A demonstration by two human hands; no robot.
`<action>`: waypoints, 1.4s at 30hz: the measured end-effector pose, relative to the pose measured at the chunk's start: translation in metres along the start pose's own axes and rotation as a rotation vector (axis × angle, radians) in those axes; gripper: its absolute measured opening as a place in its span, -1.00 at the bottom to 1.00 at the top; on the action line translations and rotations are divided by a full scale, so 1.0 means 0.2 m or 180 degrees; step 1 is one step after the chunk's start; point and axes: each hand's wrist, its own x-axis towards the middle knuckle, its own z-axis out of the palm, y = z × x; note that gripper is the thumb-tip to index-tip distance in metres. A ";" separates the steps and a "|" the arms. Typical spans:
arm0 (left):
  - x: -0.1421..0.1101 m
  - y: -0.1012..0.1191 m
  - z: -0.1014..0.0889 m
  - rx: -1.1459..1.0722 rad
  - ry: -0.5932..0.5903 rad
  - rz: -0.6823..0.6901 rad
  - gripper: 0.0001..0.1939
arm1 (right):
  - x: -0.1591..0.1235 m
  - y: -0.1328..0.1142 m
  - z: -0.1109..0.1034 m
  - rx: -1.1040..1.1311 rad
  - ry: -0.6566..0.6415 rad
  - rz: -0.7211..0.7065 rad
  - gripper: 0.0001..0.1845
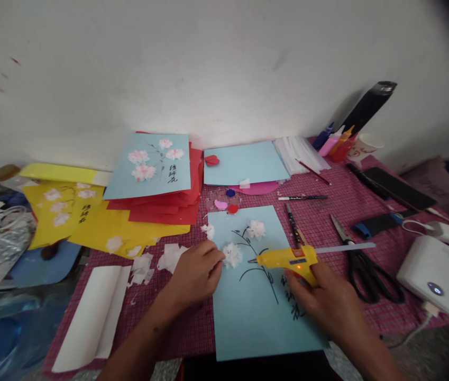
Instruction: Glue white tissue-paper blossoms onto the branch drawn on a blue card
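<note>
A light blue card (248, 323) with a drawn black branch and brush lettering lies before me. White crumpled-paper flowers sit on it, one at the upper branch (256, 229) and one further left (232, 255). My left hand (198, 270) is closed, its pinched fingertips at the left edge of that second paper flower. My right hand (323, 291) grips a yellow hot glue gun (287, 259), its nozzle pointing left above the branch. A clear glue stick (345, 247) juts from the gun's back. A small piece of crumpled paper (208, 230) rests at the card's upper left edge.
Left lie torn white paper pieces (142, 269), a folded white sheet (87, 317) and yellow cards (109, 225). A finished-looking flower card (150, 164) tops a red stack. Right are black-handled scissors (367, 264), a white power box (434, 275), pens and paint bottles (333, 142).
</note>
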 end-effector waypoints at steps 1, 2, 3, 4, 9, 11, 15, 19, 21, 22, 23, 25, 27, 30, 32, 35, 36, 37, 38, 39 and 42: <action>0.00 0.01 0.00 0.0049 -0.0055 0.0044 -0.80 | 0.00 0.00 0.00 0.0031 -0.0010 0.0039 -0.59; 0.00 0.01 0.00 0.0098 -0.0102 0.0082 -0.79 | 0.00 -0.01 0.00 0.0058 -0.0016 0.0071 -0.59; 0.00 0.02 0.00 0.0145 -0.0147 0.0108 -0.78 | 0.00 -0.01 0.00 0.0079 -0.0019 0.0092 -0.59; 0.01 0.02 0.00 0.0185 -0.0186 0.0123 -0.78 | 0.00 -0.01 0.00 0.0095 -0.0014 0.0114 -0.59; 0.00 0.03 0.01 0.0244 -0.0263 0.0175 -0.76 | 0.01 -0.01 -0.02 0.0194 -0.0078 0.0296 -0.61; 0.00 0.03 0.02 0.0210 -0.0250 0.0221 -0.74 | 0.02 -0.01 -0.03 0.0232 -0.0100 0.0404 -0.60; 0.00 -0.04 -0.01 -0.0060 0.0256 0.0146 -0.71 | 0.03 0.00 -0.05 0.0425 -0.0128 0.0476 -0.57; 0.01 -0.13 -0.09 -0.0211 0.1125 -0.0292 -0.81 | 0.06 0.04 -0.07 0.0800 -0.0149 0.0587 -0.55; 0.02 -0.14 -0.13 -0.0104 0.0979 -0.0525 -0.85 | 0.08 0.08 -0.07 0.0888 -0.0164 0.0667 -0.55; 0.03 -0.14 -0.14 -0.0015 0.0781 -0.0586 -0.85 | 0.08 0.10 -0.06 0.0917 -0.0174 0.0698 -0.55; 0.05 -0.13 -0.15 0.0093 0.0556 -0.0607 -0.85 | 0.09 0.12 -0.05 0.0945 -0.0173 0.0719 -0.55; 0.07 -0.11 -0.16 0.0361 0.0213 -0.0589 -0.85 | 0.09 0.15 -0.04 0.1010 -0.0135 0.0736 -0.55; 0.10 -0.10 -0.15 0.0664 0.0054 -0.0572 -0.84 | 0.10 0.17 -0.02 0.1047 -0.0094 0.0766 -0.54; 0.13 -0.11 -0.11 0.0997 -0.0005 -0.0601 -0.83 | 0.10 0.17 -0.02 0.1034 -0.0063 0.0816 -0.54; 0.13 -0.13 -0.09 0.1082 -0.0020 -0.0654 -0.83 | 0.10 0.16 -0.03 0.1028 -0.0059 0.0815 -0.54; 0.13 -0.17 -0.07 0.1068 -0.0022 -0.0641 -0.80 | 0.10 0.14 -0.03 0.1036 -0.0108 0.0810 -0.55; 0.12 -0.17 -0.06 0.1049 -0.0022 -0.0616 -0.79 | 0.10 0.13 -0.03 0.1046 -0.0134 0.0808 -0.56; 0.12 -0.18 -0.06 0.1029 -0.0017 -0.0593 -0.78 | 0.10 0.13 -0.02 0.1049 -0.0158 0.0811 -0.56; 0.12 -0.18 -0.06 0.1009 -0.0004 -0.0580 -0.77 | 0.10 0.14 -0.02 0.1039 -0.0178 0.0816 -0.56; 0.12 -0.18 -0.06 0.0989 0.0016 -0.0572 -0.76 | 0.09 0.14 -0.02 0.1024 -0.0200 0.0818 -0.56; 0.12 -0.17 -0.06 0.0909 0.0095 -0.0536 -0.76 | 0.09 0.16 0.00 0.1021 -0.0237 0.0808 -0.57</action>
